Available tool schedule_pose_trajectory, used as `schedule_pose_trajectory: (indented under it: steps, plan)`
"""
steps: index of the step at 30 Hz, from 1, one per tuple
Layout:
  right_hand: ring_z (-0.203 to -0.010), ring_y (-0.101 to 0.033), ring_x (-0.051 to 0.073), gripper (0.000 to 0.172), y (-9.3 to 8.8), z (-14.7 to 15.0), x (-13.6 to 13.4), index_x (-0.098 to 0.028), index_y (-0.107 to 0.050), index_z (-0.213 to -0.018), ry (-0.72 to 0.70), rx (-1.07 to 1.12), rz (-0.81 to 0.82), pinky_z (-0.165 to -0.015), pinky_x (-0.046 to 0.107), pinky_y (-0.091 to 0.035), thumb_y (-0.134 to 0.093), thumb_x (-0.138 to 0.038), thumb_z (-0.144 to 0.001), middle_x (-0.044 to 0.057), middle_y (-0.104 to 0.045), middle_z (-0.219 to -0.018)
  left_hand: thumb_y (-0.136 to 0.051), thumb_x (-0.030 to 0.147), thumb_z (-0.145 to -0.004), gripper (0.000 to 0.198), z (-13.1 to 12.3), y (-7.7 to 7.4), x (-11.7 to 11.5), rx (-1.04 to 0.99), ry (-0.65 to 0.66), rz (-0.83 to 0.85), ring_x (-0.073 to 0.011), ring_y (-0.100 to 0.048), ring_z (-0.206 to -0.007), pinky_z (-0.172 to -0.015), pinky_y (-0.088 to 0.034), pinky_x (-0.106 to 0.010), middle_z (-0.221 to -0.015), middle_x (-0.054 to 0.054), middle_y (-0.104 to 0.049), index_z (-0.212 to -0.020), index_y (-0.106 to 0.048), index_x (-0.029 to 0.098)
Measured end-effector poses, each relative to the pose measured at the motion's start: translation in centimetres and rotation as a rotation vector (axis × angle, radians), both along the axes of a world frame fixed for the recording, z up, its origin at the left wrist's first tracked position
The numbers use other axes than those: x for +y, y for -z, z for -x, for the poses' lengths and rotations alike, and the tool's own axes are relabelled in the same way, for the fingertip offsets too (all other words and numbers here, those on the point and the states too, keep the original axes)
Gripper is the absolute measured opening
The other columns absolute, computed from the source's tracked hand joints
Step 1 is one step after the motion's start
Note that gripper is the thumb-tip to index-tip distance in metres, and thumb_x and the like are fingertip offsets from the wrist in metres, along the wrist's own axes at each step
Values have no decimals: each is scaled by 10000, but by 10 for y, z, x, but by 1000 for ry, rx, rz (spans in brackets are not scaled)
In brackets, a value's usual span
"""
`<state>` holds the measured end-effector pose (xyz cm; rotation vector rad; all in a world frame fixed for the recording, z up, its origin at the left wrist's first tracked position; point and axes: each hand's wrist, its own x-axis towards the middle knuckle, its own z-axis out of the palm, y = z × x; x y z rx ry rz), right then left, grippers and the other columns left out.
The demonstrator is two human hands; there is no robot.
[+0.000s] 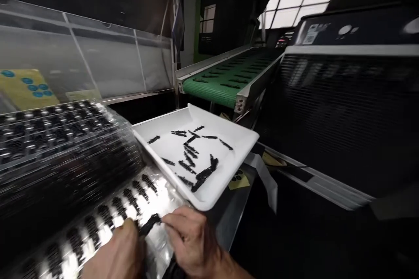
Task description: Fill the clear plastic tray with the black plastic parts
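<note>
Between my two hands is a small black ribbed part [150,224]. My right hand [193,237] pinches its right end between thumb and fingers. My left hand [116,250] is closed at its other end, the fingertips partly hidden by the hand itself. Beneath them lies a clear plastic tray [163,196] with a row of similar black ribbed parts [104,215] set side by side. Just beyond the hands sits a white tray [240,133] with loose black parts [190,157] scattered in it.
Stacked clear trays [59,133] of black parts rise at the left. A green conveyor belt [209,89], carrying black pieces, ends behind the white tray. A dark machine [340,109] stands at the right. Yellow cards with blue dots [28,85] lean at the far left.
</note>
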<state>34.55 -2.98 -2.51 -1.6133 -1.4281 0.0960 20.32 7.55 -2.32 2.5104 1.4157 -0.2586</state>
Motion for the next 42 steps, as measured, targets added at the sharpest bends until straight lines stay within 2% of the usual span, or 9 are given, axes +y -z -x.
schedule_pose_trajectory:
  steps: [6, 10, 15, 20, 27, 31, 34, 38, 42]
  plan:
    - [-857, -638, 179, 244, 3, -5, -3, -192, -673, -1052, -92, 48, -42, -788, 290, -531, -476, -165, -910, 78, -678, -925, -422, 155, -802, 172, -15, -29, -15, -46, -78, -18, -295, -656, -819, -675, -409, -351, -858, -143, -682, -893, -567, 164]
    - [-892, -635, 173, 239, -10, -3, 6, -189, -659, -1071, -141, 3, -49, -808, 285, -526, -476, -156, -920, 69, -674, -965, -418, 233, -832, 137, 15, -45, -10, -143, -197, 65, -224, -619, -678, -572, -404, -288, -773, -92, -651, -835, -543, 176]
    - [-763, -606, 143, 287, -11, 10, 24, -178, -662, -1053, -309, -238, 90, -667, 250, -493, -422, -93, -921, 46, -661, -866, -515, 506, -823, 315, 71, -62, -28, -849, -645, 449, -111, -456, -571, -516, -356, -202, -674, 29, -506, -773, -509, 195]
    - [-828, -541, 188, 137, -2, 18, 31, -190, -653, -927, -354, -584, 249, -720, 319, -444, -520, -174, -898, 46, -615, -874, -719, 470, -654, 362, 86, -49, -51, -1218, -882, 650, -67, -355, -489, -479, -265, -173, -584, 80, -423, -746, -499, 197]
    - [-925, -539, 196, 198, -19, 15, 28, -220, -639, -1035, -467, -431, 285, -843, 375, -442, -465, -204, -942, 44, -629, -949, -677, 489, -684, 346, 75, -33, -54, -1136, -735, 602, -107, -427, -584, -565, -329, -210, -640, 55, -482, -759, -518, 191]
    - [-922, -599, 188, 260, -31, 20, 32, -230, -633, -1143, -457, 30, 355, -809, 331, -481, -532, -309, -917, 46, -673, -1008, -581, 368, -756, 194, 59, -31, -56, -977, -544, 576, -120, -430, -607, -553, -316, -222, -662, 42, -471, -770, -511, 188]
    - [-798, -619, 159, 225, -39, 27, 35, -217, -671, -1034, -509, 350, 437, -702, 268, -493, -617, -324, -843, 15, -687, -897, -558, 312, -768, 130, 51, -29, -57, -935, -445, 527, -119, -415, -618, -555, -313, -228, -671, 41, -474, -772, -514, 189]
    - [-657, -555, 122, 91, -43, 36, 42, -167, -659, -788, -491, 541, 491, -601, 231, -440, -660, -253, -758, -21, -620, -696, -592, 379, -768, 200, 58, -26, -57, -948, -470, 503, -120, -394, -614, -565, -310, -235, -650, 47, -454, -766, -524, 191]
    - [-733, -547, 122, 107, -44, 45, 50, -167, -653, -795, -617, 682, 463, -692, 245, -444, -675, -249, -730, -19, -607, -752, -658, 346, -715, 221, 70, -23, -56, -1069, -514, 613, -111, -400, -615, -573, -307, -220, -648, 46, -462, -738, -508, 185]
